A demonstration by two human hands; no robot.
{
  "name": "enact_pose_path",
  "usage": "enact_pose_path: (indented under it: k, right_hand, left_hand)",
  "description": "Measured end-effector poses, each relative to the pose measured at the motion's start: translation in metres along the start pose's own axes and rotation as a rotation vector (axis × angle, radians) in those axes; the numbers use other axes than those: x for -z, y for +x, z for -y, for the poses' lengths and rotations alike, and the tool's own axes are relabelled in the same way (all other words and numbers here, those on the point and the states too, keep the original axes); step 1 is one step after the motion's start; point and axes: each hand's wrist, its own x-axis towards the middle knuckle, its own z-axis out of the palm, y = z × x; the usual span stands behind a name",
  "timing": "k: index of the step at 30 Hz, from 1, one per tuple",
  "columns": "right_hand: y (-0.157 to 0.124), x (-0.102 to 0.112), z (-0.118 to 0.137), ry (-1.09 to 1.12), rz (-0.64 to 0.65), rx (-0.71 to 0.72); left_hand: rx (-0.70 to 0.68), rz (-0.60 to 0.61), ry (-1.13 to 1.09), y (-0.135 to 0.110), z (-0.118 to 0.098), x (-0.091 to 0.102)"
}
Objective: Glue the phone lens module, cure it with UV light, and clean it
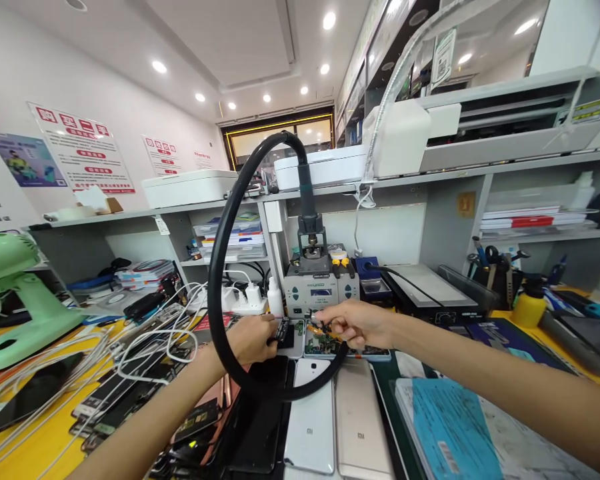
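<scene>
My left hand (pixel 254 339) is closed, its fingertips on a small black part (pixel 282 329) at the left edge of an opened phone (pixel 310 350). The phone lies flat, its green circuit board facing up. Over that board, my right hand (pixel 353 323) is closed with the fingers curled in. Orange strips (pixel 325 328) and a small dark piece show by its fingertips; what exactly it grips I cannot make out. A thick black hose (pixel 220 267) loops in front of both hands from the soldering station (pixel 320 293). Nearer me lie a white phone (pixel 310 420) and a gold phone (pixel 363 420).
White cables (pixel 180 333) and stacked phone parts crowd the left, beside a green fan (pixel 15 293). To the right are a heating plate (pixel 430 290), a yellow bottle (pixel 529 305) and a blue-covered pad (pixel 445 420). A grey shelf (pixel 445 175) spans the back.
</scene>
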Motion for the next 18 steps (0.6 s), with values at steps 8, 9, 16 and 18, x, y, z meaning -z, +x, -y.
enact_pose_path:
  k: [8,9,16,18]
  right_hand:
    - [0.035,-0.011,-0.009,-0.489,-0.103,0.136]
    - [0.042,-0.014,-0.01,-0.553,-0.117,0.158]
    - [0.082,-0.043,-0.012,-0.86,-0.176,0.31]
    - [0.089,-0.048,-0.013,-0.899,-0.177,0.342]
  left_hand:
    - [0.048,-0.087,-0.103,-0.005,0.017,0.018]
    - [0.059,-0.098,-0.115,-0.005,0.019,0.022]
    - [0.074,-0.13,-0.175,-0.009,0.029,0.031]
    - [0.063,-0.138,-0.189,-0.01,0.031,0.031]
